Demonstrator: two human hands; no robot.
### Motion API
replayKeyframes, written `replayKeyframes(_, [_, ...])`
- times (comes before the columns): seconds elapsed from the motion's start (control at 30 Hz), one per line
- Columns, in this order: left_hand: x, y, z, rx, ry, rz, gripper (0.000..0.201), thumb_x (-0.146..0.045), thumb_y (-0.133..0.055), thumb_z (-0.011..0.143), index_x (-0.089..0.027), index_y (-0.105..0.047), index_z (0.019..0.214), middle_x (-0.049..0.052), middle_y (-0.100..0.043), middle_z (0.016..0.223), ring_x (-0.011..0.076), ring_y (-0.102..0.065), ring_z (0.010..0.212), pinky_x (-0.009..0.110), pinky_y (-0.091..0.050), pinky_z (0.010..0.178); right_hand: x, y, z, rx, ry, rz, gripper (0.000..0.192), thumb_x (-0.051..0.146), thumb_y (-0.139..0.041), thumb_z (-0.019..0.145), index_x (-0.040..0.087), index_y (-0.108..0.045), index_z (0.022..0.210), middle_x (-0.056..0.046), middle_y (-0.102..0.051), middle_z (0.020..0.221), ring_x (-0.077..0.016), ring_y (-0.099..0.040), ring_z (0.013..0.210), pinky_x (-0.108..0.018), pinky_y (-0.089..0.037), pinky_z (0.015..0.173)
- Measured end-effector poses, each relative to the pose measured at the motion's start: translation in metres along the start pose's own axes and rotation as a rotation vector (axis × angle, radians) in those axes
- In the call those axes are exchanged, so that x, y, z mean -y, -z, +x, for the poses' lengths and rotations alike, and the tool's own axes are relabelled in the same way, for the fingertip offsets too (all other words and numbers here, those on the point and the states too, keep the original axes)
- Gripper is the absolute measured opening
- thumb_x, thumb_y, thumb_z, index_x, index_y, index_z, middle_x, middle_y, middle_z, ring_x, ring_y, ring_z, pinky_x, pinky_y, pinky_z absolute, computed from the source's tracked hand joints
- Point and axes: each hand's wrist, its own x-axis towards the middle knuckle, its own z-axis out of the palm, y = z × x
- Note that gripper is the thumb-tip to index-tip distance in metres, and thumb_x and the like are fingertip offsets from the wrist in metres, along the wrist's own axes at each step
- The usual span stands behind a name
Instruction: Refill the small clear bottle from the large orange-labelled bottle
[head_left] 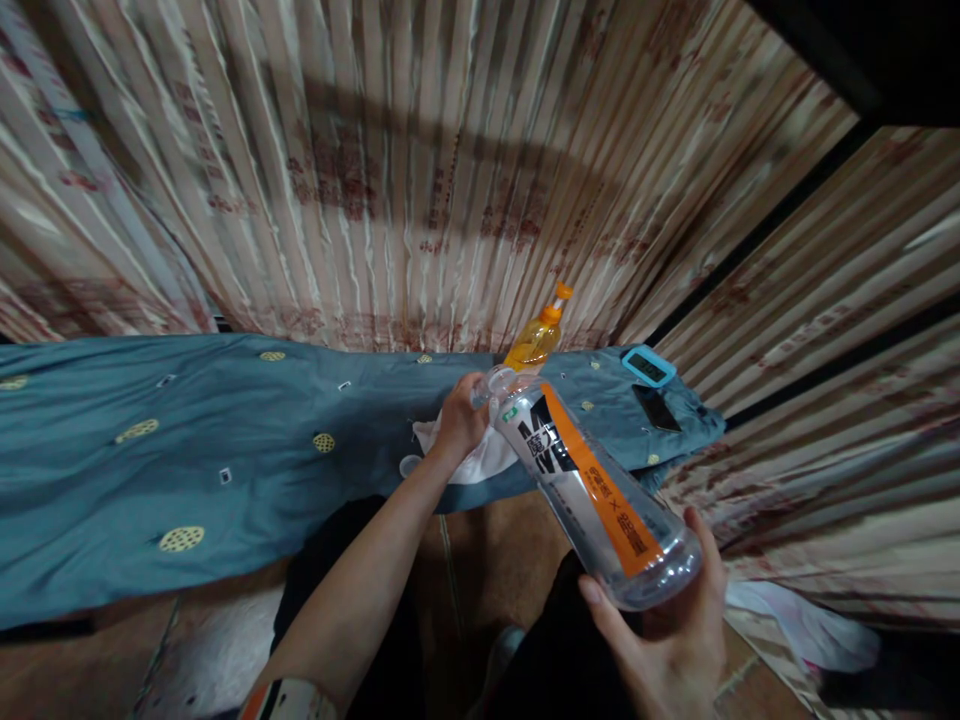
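Note:
A large clear plastic bottle [577,480] with a silver, black and orange label is held tilted, its mouth up and to the left. My right hand [667,635] is closed around its base from below. At the mouth end my left hand [461,418] has its fingers closed on a small clear plastic piece [480,394]; its exact shape is hard to make out. A white cloth [484,462] lies beneath my left hand, partly hidden by it and the bottle. Just behind stands a pump bottle [536,340] of yellow liquid with an orange top.
A small round clear cup or lid [410,465] lies near the front edge of the blue-green cloth-covered surface [247,430]. To the right are a blue digital clock [648,366] and a dark phone [657,408]. Pleated curtains [420,180] hang behind and at the right.

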Motion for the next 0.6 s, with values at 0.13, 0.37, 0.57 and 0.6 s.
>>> replayKeyframes(0.13, [-0.001,0.0,0.0,0.007,0.011,0.011,0.026,-0.036,-0.06,0.082,-0.016,-0.06,0.1,0.011,-0.069,0.104,0.0246,-0.065,0.1,0.036,-0.05,0.09,-0.002,0.001,0.002,-0.024,0.075,0.001,0.112,0.042,-0.084,0.055,0.024,-0.025,0.149,-0.018,-0.037,0.147,-0.0382,-0.046,0.127,-0.063,-0.038,0.101])
replayKeyframes(0.37, [-0.003,0.001,0.0,0.018,0.023,-0.001,0.028,-0.036,-0.059,0.083,-0.015,-0.06,0.101,0.011,-0.069,0.102,0.0253,-0.065,0.098,0.037,-0.05,0.089,-0.009,0.001,0.002,-0.017,0.165,-0.018,0.106,0.039,-0.083,0.06,0.024,-0.026,0.149,-0.016,-0.041,0.143,-0.0305,-0.053,0.119,-0.04,-0.055,0.084])
replayKeyframes(0.57, [0.0,0.0,0.001,0.019,0.025,0.009,0.025,-0.032,-0.058,0.082,-0.016,-0.061,0.101,0.01,-0.069,0.101,0.0255,-0.065,0.098,0.038,-0.05,0.09,-0.01,0.003,0.006,-0.022,0.301,-0.115,0.104,0.037,-0.082,0.061,0.024,-0.027,0.149,-0.015,-0.041,0.142,-0.0295,-0.052,0.12,-0.039,-0.055,0.082])
replayKeyframes(0.6, [0.0,0.0,0.001,0.015,0.026,0.003,0.025,-0.032,-0.058,0.082,-0.016,-0.061,0.101,0.01,-0.069,0.101,0.025,-0.065,0.097,0.038,-0.05,0.09,-0.01,0.004,0.006,-0.019,0.295,-0.123,0.104,0.038,-0.082,0.062,0.025,-0.026,0.149,-0.015,-0.041,0.142,-0.0293,-0.053,0.119,-0.039,-0.056,0.081])
